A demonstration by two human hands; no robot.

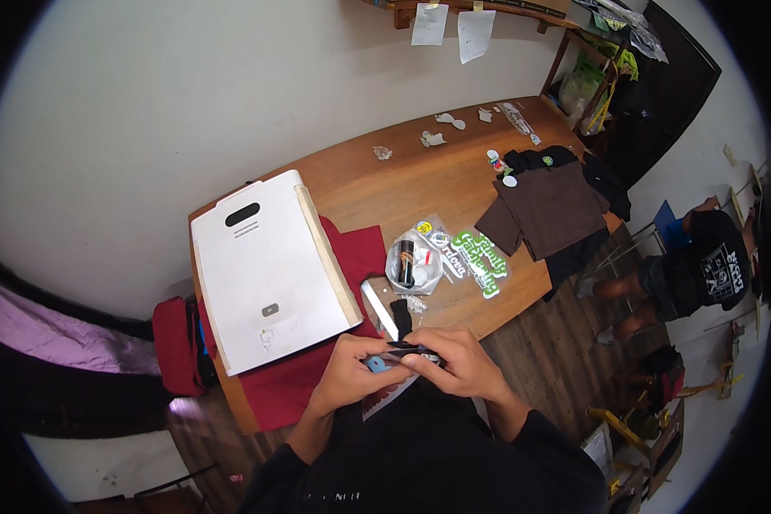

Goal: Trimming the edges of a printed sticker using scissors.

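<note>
Pinching one small dark item (409,348) between thumbs and fingers, I hold it in both hands at the near edge of the table (351,184), in front of my black shirt (437,454). My left hand (360,368) is closed on its left end, my right hand (457,364) on its right; what the item is, I cannot tell. Just beyond it lies one black strip (401,319); whether the two are joined is hidden.

To my left, one white board (270,265) reaches close to the table's left edge, with red cloth (270,403) under it hanging over the near edge. Ahead, one clear bag (418,272) holds one black cylinder (406,261) among white pieces, just beside the green lettering (477,261). Right of that, brown cloth (552,206) lies by the table's right edge, over black cloth (570,267).

Bare wood gives room between the bag and the far edge, where four pale scraps (433,139) and one plastic strip (518,122) lie. Two papers (475,36) hang above. Floor (522,330) opens beyond the near right edge; one other person (713,261) stands there, well apart from my hands.
</note>
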